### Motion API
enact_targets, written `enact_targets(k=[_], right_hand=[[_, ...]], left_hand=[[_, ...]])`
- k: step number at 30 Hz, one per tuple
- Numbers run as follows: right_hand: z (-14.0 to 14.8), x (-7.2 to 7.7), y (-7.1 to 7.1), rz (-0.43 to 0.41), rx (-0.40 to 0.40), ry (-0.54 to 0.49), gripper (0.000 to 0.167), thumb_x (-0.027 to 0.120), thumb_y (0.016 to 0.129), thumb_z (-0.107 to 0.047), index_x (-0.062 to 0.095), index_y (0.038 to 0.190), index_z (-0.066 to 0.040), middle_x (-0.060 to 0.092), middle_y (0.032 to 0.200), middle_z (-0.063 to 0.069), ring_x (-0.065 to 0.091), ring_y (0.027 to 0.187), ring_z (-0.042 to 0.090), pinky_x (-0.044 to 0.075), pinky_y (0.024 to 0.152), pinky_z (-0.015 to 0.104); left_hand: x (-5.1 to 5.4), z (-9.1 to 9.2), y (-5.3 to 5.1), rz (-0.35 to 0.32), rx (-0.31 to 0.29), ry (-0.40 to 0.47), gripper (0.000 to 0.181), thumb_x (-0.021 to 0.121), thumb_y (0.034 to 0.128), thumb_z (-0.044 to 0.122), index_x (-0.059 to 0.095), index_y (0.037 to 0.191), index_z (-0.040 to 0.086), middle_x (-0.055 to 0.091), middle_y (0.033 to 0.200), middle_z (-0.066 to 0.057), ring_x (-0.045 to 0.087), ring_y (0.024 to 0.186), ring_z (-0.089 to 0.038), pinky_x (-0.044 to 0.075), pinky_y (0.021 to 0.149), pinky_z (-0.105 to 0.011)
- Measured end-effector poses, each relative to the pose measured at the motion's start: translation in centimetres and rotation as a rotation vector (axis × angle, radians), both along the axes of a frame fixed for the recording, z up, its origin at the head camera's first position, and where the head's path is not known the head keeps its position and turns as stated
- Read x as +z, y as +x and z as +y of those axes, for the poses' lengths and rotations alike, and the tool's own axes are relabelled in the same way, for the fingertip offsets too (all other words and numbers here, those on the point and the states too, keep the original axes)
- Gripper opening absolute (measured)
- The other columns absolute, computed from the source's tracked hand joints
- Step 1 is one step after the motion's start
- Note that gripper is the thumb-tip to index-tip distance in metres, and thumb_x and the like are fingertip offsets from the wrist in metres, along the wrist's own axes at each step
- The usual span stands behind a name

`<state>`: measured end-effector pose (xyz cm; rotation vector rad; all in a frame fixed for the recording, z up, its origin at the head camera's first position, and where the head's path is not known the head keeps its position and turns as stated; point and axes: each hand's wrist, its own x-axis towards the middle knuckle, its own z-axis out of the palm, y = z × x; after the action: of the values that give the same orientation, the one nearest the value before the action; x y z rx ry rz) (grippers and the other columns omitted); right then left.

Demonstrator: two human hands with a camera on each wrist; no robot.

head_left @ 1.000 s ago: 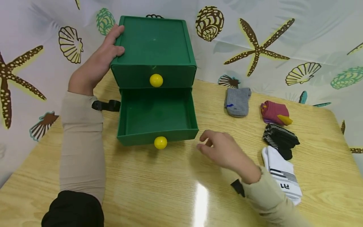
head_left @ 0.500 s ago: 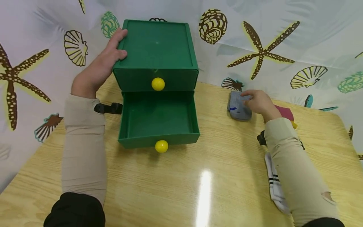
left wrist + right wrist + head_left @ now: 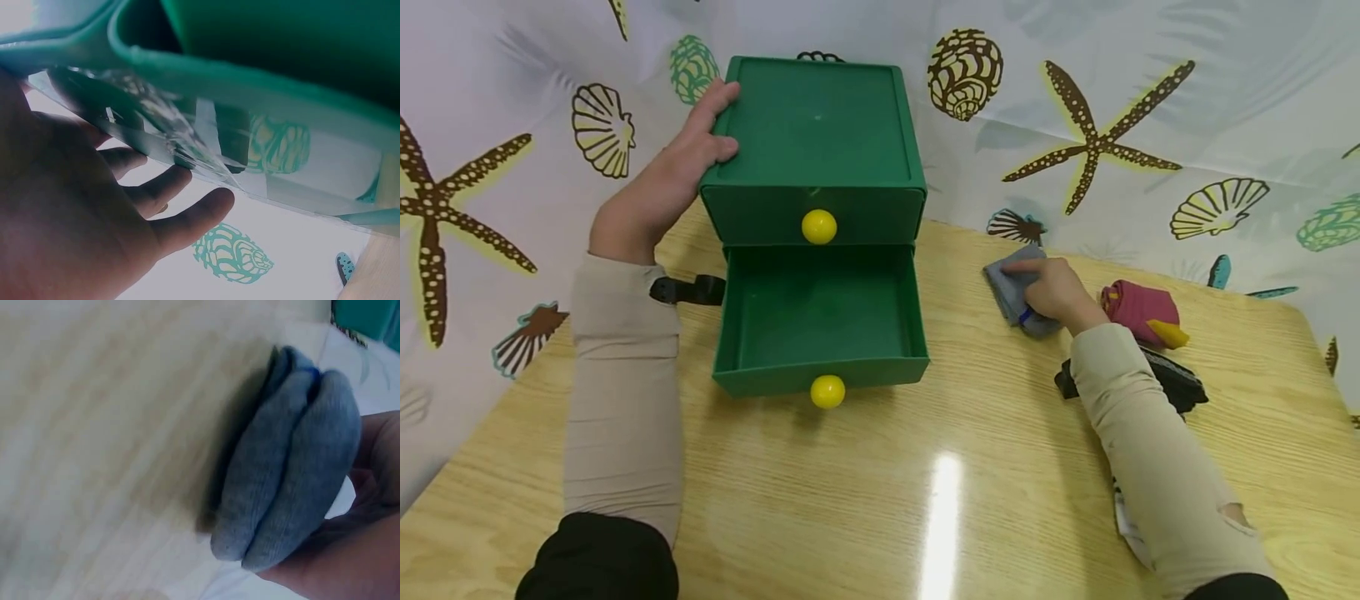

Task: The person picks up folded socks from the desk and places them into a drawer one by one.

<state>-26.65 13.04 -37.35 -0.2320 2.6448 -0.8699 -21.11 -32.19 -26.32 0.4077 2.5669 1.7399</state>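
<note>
My left hand (image 3: 666,179) rests on the left top edge of a green two-drawer box (image 3: 820,125). In the left wrist view its fingers (image 3: 194,219) lie nearly straight along the box's clear side wall. The lower drawer (image 3: 880,371), with a yellow knob (image 3: 827,392), is pulled out and has nothing in it; the upper drawer (image 3: 760,212) is closed. My right hand (image 3: 1060,293) grips a folded pair of grey socks (image 3: 1009,287) at the table's back. In the right wrist view the socks (image 3: 294,469) stand tilted above the wood, fingers partly hidden behind them.
To the right lie a folded maroon pair of socks (image 3: 1142,308) with yellow parts and a black pair (image 3: 1176,383). A white pair (image 3: 1129,529) is mostly hidden under my right forearm. A shell-printed cloth (image 3: 865,33) hangs behind the table.
My right hand has gone from beside the open drawer to the grey socks and taken hold of them. The socks have turned and shifted slightly left. My left hand stays on the box.
</note>
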Motion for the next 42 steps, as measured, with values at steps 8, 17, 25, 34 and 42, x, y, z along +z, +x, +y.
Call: enact_targets(k=[8,17,25,34,42], right_hand=[[-0.8,-0.2,1.3,-0.116,-0.054,-0.203,0.082,0.043,0.082,0.019,0.042,0.156,-0.016,0.017,0.164,0.023,0.047,0.114,0.034,0.037,0.066,0.033],[-1.3,0.2,2.1,-0.273,-0.279,-0.545,0.062,0.048,0.089,0.017,0.055,0.146,-0.006,0.013,0.167,0.007,0.02,0.148,0.028,0.032,0.105,0.039],[-1.4,-0.3,2.5,-0.25,-0.223,-0.618,0.059,0.048,0.094,0.013,0.047,0.151,-0.002,0.01,0.167,0.011,0.02,0.147,0.031,0.029,0.112,0.044],[-1.5,1.9,3.7,-0.282,-0.287,-0.984,0.068,0.042,0.09,0.019,0.048,0.152,-0.009,0.02,0.161,0.007,0.035,0.12,0.023,0.044,0.086,0.031],[-1.7,4.7,5.6,-0.239,-0.118,-1.123,0.067,0.04,0.092,0.02,0.047,0.15,-0.012,0.026,0.149,0.01,0.04,0.114,0.024,0.053,0.078,0.028]], left_hand=[[-0.1,0.2,-0.1,-0.014,-0.013,0.009,0.066,0.029,0.1048,0.027,0.002,0.164,0.026,-0.016,0.166,0.012,-0.015,0.147,-0.007,-0.004,0.118,-0.044],[-0.2,0.0,-0.2,-0.009,-0.018,0.003,0.065,0.029,0.1053,0.029,0.002,0.164,0.026,-0.017,0.165,0.013,-0.015,0.146,-0.005,-0.003,0.118,-0.045],[0.0,-0.2,0.1,-0.008,-0.011,0.001,0.065,0.029,0.1055,0.029,0.002,0.164,0.027,-0.017,0.166,0.013,-0.015,0.148,-0.009,-0.003,0.118,-0.048],[0.1,-0.2,0.0,0.001,-0.018,0.023,0.065,0.03,0.1056,0.029,0.003,0.164,0.026,-0.017,0.166,0.012,-0.016,0.148,-0.007,-0.004,0.118,-0.046],[0.1,-0.1,0.0,0.006,-0.025,0.036,0.065,0.031,0.1055,0.029,0.004,0.164,0.025,-0.018,0.166,0.011,-0.016,0.147,-0.005,-0.005,0.118,-0.045]])
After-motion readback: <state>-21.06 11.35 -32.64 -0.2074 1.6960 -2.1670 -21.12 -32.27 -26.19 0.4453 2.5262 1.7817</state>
